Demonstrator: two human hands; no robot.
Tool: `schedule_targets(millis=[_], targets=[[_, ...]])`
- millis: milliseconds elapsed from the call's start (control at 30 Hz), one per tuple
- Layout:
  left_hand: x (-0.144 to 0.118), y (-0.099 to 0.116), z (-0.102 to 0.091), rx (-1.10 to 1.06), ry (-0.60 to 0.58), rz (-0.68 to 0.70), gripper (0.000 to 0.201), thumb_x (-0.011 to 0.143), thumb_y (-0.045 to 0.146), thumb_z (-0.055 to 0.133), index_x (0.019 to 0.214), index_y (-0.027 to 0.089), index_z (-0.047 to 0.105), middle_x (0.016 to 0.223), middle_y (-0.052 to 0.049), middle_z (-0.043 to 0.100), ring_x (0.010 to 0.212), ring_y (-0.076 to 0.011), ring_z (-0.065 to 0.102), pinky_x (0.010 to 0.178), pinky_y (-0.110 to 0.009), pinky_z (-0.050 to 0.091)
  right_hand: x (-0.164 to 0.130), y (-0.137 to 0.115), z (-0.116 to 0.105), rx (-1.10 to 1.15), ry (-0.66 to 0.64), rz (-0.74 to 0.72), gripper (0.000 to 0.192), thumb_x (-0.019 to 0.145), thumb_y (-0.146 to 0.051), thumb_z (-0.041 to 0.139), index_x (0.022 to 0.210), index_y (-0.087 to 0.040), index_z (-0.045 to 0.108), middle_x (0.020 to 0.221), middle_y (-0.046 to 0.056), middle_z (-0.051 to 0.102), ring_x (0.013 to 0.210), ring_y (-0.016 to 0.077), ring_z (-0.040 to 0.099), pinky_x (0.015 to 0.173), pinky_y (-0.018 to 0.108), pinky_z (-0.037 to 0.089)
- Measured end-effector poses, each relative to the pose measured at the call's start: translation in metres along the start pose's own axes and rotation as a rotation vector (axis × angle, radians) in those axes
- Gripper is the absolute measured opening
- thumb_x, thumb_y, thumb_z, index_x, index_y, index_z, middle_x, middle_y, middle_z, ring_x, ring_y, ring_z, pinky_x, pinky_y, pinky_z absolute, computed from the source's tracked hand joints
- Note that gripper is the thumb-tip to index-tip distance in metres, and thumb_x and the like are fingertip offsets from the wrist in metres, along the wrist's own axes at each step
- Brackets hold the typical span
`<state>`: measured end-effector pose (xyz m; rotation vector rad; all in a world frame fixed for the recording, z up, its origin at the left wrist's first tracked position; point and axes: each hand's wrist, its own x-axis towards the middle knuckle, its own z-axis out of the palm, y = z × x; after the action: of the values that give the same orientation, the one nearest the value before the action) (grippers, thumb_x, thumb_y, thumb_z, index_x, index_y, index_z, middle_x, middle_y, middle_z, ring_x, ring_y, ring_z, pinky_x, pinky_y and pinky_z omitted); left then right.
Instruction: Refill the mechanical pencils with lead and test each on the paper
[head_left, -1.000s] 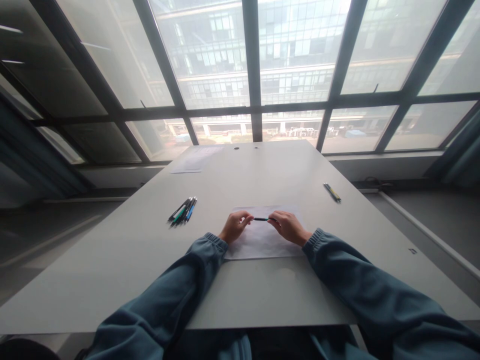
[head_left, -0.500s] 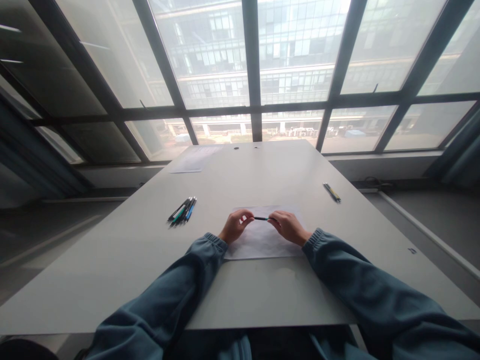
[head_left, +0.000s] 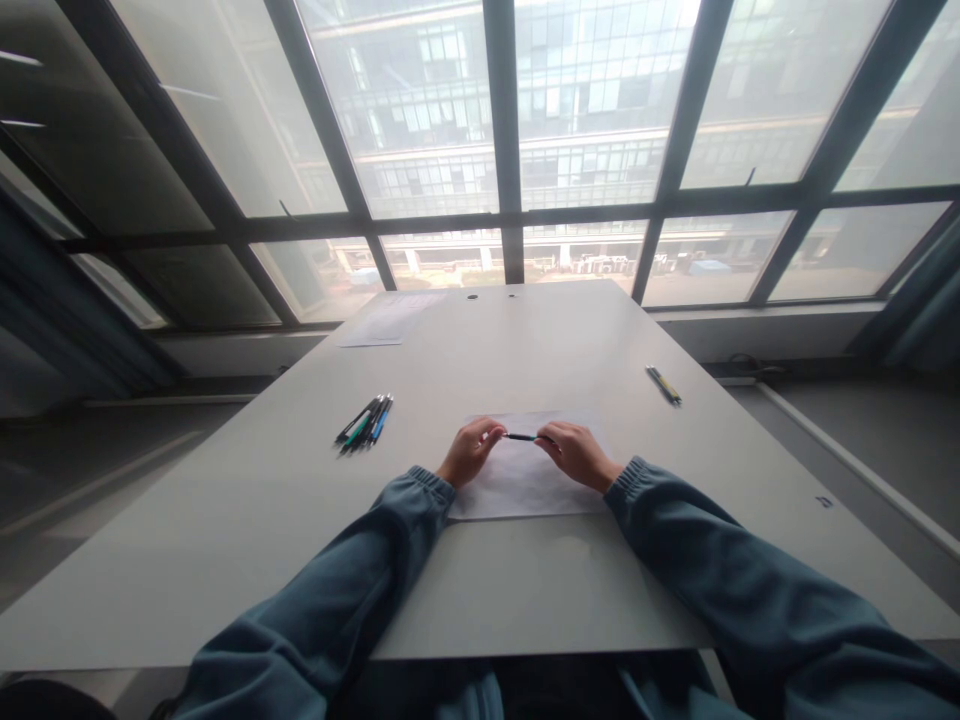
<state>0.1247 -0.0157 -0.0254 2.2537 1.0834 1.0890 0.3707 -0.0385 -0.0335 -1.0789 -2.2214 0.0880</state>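
A slim dark pen (head_left: 520, 436) with a green-blue part is held level between my two hands. My left hand (head_left: 472, 450) pinches its left end between thumb and fingers. Around the other end, my right hand (head_left: 576, 452) is closed, hiding that part of the pen. Both hands are over a white sheet of paper (head_left: 525, 490) on the table.
Several black, green and blue pens (head_left: 365, 425) lie in a bunch on the left of the white table (head_left: 517, 350). Yellowish pens (head_left: 664, 385) lie at the right. Another paper sheet (head_left: 386, 322) is at the far left, near the window.
The fingers of my left hand have drawn together and slid slightly left to the pen's end, so more of the pen shows. My right hand stays in place.
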Motion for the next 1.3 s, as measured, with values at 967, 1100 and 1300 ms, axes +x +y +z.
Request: schedule_targets(millis=[967,1100,1300], targets=[[0.0002,-0.0008,0.0013,-0.024,-0.01,0.094,0.02,0.09,0.037,0.064,0.092,0.019,0.071,0.085,-0.006,0.069,0.079,-0.016,0.062,0.066,-0.027,0.051,0.0003,0.0004,0.0003,0.005,-0.004,-0.011,0.022,0.1,-0.033,0.052,0.088,-0.019,0.065,0.079,0.004,0.066,0.07,0.015,0.057,0.066,0.025,0.038],[0.0003,0.0007,-0.0002,-0.028,-0.011,0.121,0.02,0.088,0.038,0.068,0.093,0.019,0.071,0.086,-0.006,0.069,0.082,-0.0168,0.063,0.066,-0.027,0.05,0.0008,0.0004,0.0009,0.004,-0.006,-0.012,0.022,0.1,-0.032,0.052,0.089,-0.019,0.065,0.08,0.004,0.066,0.07,0.0148,0.056,0.066,0.025,0.037],[-0.0004,-0.0018,0.0009,-0.048,0.016,0.066,0.028,0.089,0.04,0.067,0.106,0.019,0.068,0.09,-0.006,0.07,0.081,-0.0161,0.064,0.068,-0.027,0.05,0.0008,0.0011,0.0019,0.012,0.009,0.002,0.02,0.099,-0.032,0.053,0.089,-0.02,0.065,0.081,0.004,0.066,0.072,0.0153,0.057,0.068,0.025,0.038]])
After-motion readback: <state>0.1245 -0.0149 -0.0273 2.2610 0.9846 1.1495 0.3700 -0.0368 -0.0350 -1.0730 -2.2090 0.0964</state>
